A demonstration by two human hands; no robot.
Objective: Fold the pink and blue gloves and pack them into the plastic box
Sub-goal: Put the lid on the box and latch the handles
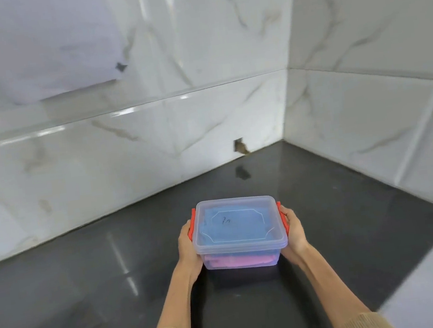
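Plastic box (pixel 239 233) sits lidded on dark worktop (pixel 87 275), blue glove (pixel 233 224) over pink glove (pixel 241 261) inside; left hand (pixel 188 246) and right hand (pixel 294 232) clasp its red latches.

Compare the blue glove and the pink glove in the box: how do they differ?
The blue glove lies on top, seen through the lid; the pink glove lies beneath it at the bottom, seen through the front wall of the plastic box. Blue shows a broad flat face; pink shows only a thin edge-on band. Both sit inside the closed box, held at its ends by the left hand and right hand.
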